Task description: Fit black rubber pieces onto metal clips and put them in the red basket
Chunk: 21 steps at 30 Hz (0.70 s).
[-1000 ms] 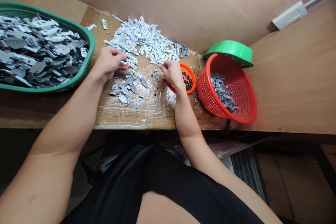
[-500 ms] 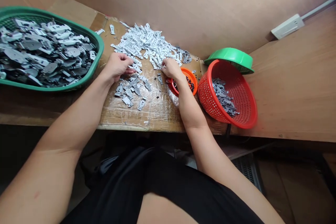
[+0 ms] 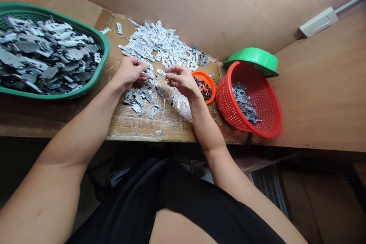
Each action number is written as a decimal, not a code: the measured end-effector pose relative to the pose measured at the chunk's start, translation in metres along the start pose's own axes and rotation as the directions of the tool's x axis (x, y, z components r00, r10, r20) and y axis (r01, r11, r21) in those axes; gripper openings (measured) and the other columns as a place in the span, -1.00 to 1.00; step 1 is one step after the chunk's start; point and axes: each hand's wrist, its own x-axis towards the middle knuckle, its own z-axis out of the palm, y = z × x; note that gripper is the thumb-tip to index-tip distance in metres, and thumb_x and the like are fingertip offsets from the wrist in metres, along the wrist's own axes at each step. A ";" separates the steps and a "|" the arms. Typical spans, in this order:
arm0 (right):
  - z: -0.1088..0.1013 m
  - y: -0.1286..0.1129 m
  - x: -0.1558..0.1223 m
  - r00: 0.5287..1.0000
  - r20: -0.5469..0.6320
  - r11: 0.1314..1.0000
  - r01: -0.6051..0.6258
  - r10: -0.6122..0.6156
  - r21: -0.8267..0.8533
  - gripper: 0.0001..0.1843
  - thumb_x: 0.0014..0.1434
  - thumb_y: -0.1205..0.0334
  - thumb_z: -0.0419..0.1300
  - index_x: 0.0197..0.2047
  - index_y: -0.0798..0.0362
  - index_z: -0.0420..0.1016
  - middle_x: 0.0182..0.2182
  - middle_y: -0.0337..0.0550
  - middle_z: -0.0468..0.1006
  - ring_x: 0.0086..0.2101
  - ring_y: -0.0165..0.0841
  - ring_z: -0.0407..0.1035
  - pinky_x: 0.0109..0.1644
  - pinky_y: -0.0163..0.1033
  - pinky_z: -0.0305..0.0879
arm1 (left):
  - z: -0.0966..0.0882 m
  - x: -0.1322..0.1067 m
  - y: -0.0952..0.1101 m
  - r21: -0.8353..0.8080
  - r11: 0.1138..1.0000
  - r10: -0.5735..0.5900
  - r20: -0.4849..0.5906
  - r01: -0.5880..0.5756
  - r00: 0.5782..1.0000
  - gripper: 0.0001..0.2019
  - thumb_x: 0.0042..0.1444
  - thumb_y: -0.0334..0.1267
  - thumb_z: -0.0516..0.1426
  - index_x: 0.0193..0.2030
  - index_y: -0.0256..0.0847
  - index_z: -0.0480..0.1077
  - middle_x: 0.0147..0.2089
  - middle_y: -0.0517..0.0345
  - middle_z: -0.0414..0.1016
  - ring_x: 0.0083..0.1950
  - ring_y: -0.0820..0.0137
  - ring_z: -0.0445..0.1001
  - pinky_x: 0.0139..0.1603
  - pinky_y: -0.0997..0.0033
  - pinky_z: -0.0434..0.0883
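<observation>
The clip (image 3: 161, 73) is left of the dish (image 3: 213, 97), in your right hand (image 3: 182, 79): thumb and fingers are pinched close on one end, leaving the other end jutting free to the left. Hold that pinch light, roll the clip between the fingertips rather than twisting your wrist, and let its free end stay in sight. Your left hand (image 3: 130, 73), farther left of the dish, is curled with thumb and fingers slightly parted; a plate (image 3: 149, 73) shows at the tips, but I cannot tell whether they hold it. Steady this hand and do the fine moving with the other. Half a second ago your right hand was at the near edge of the white pile (image 3: 160, 40), beyond and left of the dish, back up, with the clip out of sight; now it has come nearer you and turned, showing the clip, and the dish with its black bits (image 3: 206, 94) is less covered. The left hand has barely moved, and the red basket (image 3: 271, 99) lies tipped right of the dish as before
</observation>
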 end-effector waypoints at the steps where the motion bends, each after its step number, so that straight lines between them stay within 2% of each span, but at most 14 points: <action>1: 0.009 0.001 -0.001 1.000 -0.006 0.999 -0.020 0.021 0.025 -0.50 0.20 -0.14 0.78 -0.13 -0.12 0.63 -0.24 -0.22 0.67 -0.25 -0.29 0.51 -0.14 -0.10 0.54 | 0.002 -0.001 0.000 0.007 1.000 0.008 0.011 -0.008 1.000 -0.72 0.23 -0.44 0.48 -0.26 -0.06 0.50 -0.34 0.18 0.59 -0.21 0.22 0.85 -0.09 0.34 0.81; 4: 0.030 0.002 0.001 0.994 -0.059 0.995 -0.090 0.092 0.037 -0.45 0.20 -0.13 0.80 -0.20 -0.13 0.54 -0.29 -0.23 0.65 -0.24 -0.28 0.57 -0.18 -0.14 0.54 | 0.006 -0.005 -0.001 0.030 1.000 0.006 0.049 -0.007 0.999 -0.73 0.21 -0.44 0.49 -0.25 -0.07 0.51 -0.34 0.18 0.60 -0.22 0.20 0.84 -0.06 0.30 0.82; 7: 0.040 0.002 0.005 0.988 -0.092 0.991 -0.114 0.121 0.075 -0.47 0.21 -0.03 0.79 -0.22 -0.11 0.52 -0.34 -0.26 0.63 -0.29 -0.33 0.55 -0.23 -0.19 0.49 | 0.009 -0.007 -0.002 0.035 0.999 -0.002 0.066 0.000 0.998 -0.70 0.23 -0.46 0.51 -0.26 -0.08 0.50 -0.35 0.21 0.56 -0.26 0.22 0.81 -0.02 0.27 0.83; 11: 0.043 0.004 0.006 0.984 -0.105 0.983 -0.126 0.140 0.136 -0.52 0.20 0.14 0.78 -0.27 -0.09 0.51 -0.40 -0.32 0.59 -0.34 -0.38 0.53 -0.28 -0.27 0.42 | 0.012 -0.006 -0.006 0.019 1.000 -0.002 0.074 0.000 0.997 -0.70 0.25 -0.49 0.48 -0.27 -0.08 0.50 -0.36 0.23 0.55 -0.31 0.27 0.76 -0.08 0.31 0.82; 14: 0.046 0.006 0.005 0.984 -0.121 0.974 -0.107 0.133 0.198 -0.54 0.21 0.19 0.77 -0.28 -0.07 0.53 -0.44 -0.35 0.57 -0.36 -0.41 0.53 -0.32 -0.33 0.35 | 0.013 -0.005 -0.007 0.019 1.000 -0.003 0.068 0.002 0.998 -0.71 0.27 -0.50 0.47 -0.26 -0.08 0.50 -0.37 0.22 0.55 -0.32 0.28 0.77 -0.08 0.34 0.83; 17: 0.048 0.009 0.005 0.985 -0.127 0.971 -0.090 0.120 0.221 -0.52 0.19 0.19 0.81 -0.28 -0.05 0.55 -0.46 -0.36 0.57 -0.38 -0.42 0.51 -0.32 -0.35 0.34 | 0.013 -0.005 -0.008 0.022 1.000 0.005 0.055 -0.007 0.998 -0.69 0.26 -0.50 0.49 -0.26 -0.08 0.50 -0.37 0.21 0.55 -0.31 0.25 0.80 0.00 0.27 0.87; 21: 0.049 0.011 0.006 0.987 -0.139 0.986 -0.057 0.080 0.158 -0.51 0.17 0.14 0.85 -0.29 -0.05 0.59 -0.47 -0.33 0.61 -0.39 -0.40 0.49 -0.32 -0.32 0.34 | 0.012 -0.004 -0.007 0.010 1.000 0.009 0.057 -0.010 0.998 -0.72 0.25 -0.51 0.47 -0.28 -0.09 0.51 -0.38 0.20 0.56 -0.29 0.24 0.81 -0.02 0.29 0.88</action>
